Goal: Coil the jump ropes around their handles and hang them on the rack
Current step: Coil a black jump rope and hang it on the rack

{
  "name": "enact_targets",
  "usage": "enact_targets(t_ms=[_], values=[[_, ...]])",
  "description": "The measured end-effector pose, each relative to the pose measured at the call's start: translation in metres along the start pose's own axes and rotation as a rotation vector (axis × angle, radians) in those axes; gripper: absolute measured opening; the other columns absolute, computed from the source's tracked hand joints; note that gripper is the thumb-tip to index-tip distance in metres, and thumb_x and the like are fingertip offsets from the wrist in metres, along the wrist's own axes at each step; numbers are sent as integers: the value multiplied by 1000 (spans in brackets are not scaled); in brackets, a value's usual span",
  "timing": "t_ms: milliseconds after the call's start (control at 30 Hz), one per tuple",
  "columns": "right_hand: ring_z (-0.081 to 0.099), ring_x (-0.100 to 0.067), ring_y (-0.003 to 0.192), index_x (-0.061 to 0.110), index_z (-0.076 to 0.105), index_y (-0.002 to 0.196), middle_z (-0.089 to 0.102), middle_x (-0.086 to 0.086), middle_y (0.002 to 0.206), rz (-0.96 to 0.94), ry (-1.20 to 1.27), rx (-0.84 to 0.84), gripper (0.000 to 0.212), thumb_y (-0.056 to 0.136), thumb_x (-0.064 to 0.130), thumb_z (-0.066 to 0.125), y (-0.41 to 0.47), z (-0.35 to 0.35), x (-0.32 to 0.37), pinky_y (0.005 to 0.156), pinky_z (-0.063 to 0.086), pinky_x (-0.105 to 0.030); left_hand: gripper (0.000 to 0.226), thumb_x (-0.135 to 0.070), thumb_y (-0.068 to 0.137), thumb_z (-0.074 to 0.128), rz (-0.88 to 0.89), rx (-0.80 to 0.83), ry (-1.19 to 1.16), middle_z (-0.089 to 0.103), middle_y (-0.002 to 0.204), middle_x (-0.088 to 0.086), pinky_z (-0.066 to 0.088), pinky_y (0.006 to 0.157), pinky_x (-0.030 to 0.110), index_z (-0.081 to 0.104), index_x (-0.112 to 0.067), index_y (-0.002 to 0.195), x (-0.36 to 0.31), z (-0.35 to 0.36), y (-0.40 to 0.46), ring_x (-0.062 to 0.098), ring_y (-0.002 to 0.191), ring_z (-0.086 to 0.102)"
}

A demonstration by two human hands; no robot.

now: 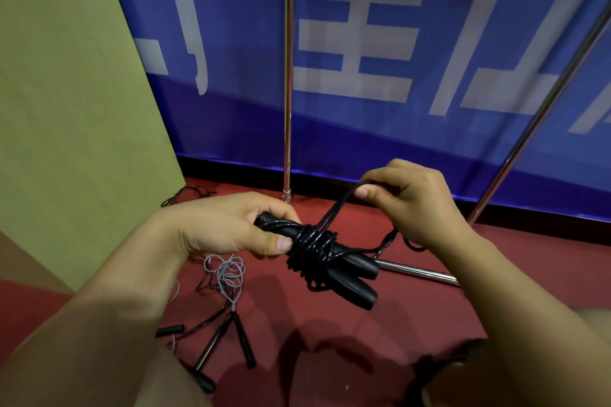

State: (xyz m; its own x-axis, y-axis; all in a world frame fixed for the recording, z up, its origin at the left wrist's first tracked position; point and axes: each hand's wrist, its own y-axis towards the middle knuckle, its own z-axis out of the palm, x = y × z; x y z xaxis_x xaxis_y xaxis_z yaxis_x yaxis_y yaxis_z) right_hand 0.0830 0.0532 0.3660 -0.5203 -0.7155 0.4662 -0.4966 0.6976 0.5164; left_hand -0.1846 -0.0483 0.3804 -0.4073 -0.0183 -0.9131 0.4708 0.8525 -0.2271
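Left hand [228, 228] gripping black handles [350, 269], right hand [413, 205] pinching rope [334, 208]

Large white Chinese characters stand on the blue fabric banner [363, 129] along the back wall. All are cut off by the frame edge or crossed by the chrome rack poles [287, 76]; only strokes and a comma-like mark show. No character reads with certainty. No other lettering found.
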Motion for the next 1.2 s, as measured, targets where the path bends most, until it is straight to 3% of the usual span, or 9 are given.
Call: enact_targets(t_ms=[100,300,400,467,533,667,867,1033,1200], values=[[64,-3,73,32,74,85,70,9,77,226,290,136,4,83,35,73,1,-8,6,72,49,-21,10,-26,84,72,-68,-53,86,64,83,1,43,76,29,71,-22,93,4,-4,-2,13,79,55],[51,-10,54,11,73,87,57,-2,63,545,789,292,12,91,5,64,-1,-16,12,68,50,-37,4,-25,87,72,-128,-82,151,63,83,1,41,78,36,72,-26,91,10,-4,0,16,80,53],[40,-9,50,8,73,90,52,7,58,529,736,350,11,93,7,63,0,-21,15,54,42,-25,11,-33,83,71,-141,-59,164,64,86,4,41,80,37,72,-28,93,9,-3,1,18,82,54],[50,-4,52,12,75,89,61,11,60,445,590,387,11,92,9,66,2,-27,19,55,41,-15,14,-34,83,71,-154,-68,178,65,88,5,41,80,37,72,-28,95,10,-5,0,18,83,54],[63,1,67,19,78,87,72,10,72,354,410,484,10,89,13,71,4,-34,22,67,45,-13,11,-33,83,72,-156,-71,198,64,86,1,40,79,34,72,-29,93,11,-7,-1,15,81,54],[55,3,57,21,80,85,68,12,64,342,248,742,9,88,17,73,3,-41,24,61,43,-14,11,-14,91,72,-161,-118,244,60,73,-11,40,67,16,71,-24,88,11,-8,-2,1,69,52],[70,-10,94,25,80,90,77,8,91,325,249,726,8,88,22,73,-1,-36,20,94,53,-31,12,-31,84,73,-46,28,95,58,82,2,41,68,20,71,-23,93,5,-4,-3,13,76,50],[70,-3,92,22,79,93,77,9,93,276,427,567,10,89,17,71,-1,-32,22,84,50,-18,10,-30,85,70,-75,81,81,61,83,0,42,71,21,72,-25,93,3,1,1,10,76,52],[52,-11,57,21,69,76,61,1,64,313,263,344,29,81,50,72,-2,-19,18,58,47,-35,4,-22,86,68,-54,79,15,61,75,-3,43,69,22,71,-24,86,0,11,10,8,71,55]])
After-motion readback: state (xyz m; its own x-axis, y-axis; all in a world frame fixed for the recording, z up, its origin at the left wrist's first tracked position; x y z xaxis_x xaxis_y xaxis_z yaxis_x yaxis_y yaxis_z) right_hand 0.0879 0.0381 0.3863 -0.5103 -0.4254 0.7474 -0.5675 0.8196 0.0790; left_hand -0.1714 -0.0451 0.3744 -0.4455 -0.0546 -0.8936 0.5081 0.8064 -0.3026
